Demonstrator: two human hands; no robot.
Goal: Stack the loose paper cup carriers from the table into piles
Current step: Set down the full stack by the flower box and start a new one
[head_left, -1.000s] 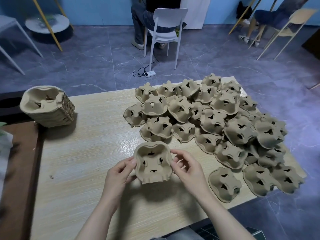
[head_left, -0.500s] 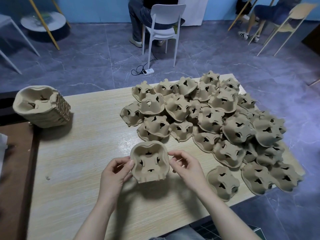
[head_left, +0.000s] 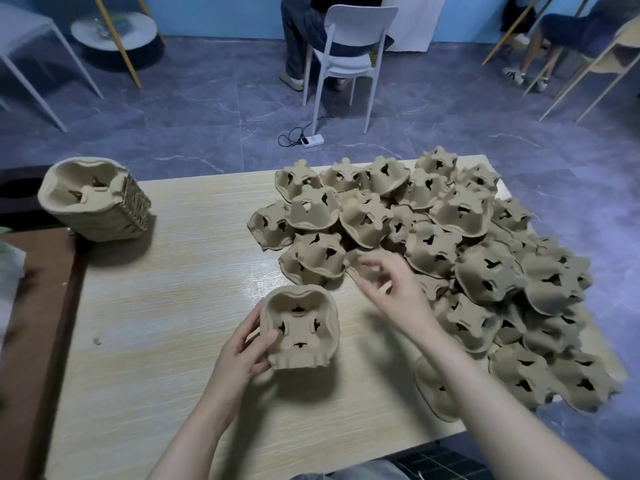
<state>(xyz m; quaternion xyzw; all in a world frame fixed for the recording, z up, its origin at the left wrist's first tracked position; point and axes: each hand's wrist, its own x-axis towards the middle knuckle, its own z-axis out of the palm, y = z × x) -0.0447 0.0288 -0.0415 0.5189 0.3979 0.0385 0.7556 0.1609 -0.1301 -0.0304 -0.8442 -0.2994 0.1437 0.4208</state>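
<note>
A small stack of brown pulp cup carriers (head_left: 301, 332) rests on the wooden table (head_left: 166, 306), cup side up. My left hand (head_left: 247, 351) grips its left edge, thumb on the rim. My right hand (head_left: 391, 289) hovers over the near edge of the loose heap of carriers (head_left: 450, 258), fingers spread and relaxed, holding nothing. The heap covers the right half of the table, most carriers upside down. A tall finished pile (head_left: 93, 199) lies tilted at the far left corner.
Beyond the table a person sits on a white chair (head_left: 349, 53), with a power strip (head_left: 311, 140) on the tiled floor. Another seated person and chair (head_left: 588, 46) are at the far right. A dark brown surface (head_left: 31, 323) adjoins the table's left side.
My right hand has let go of the small stack and moved up and right toward the heap. My left hand still holds the stack, which stays near the same spot.
</note>
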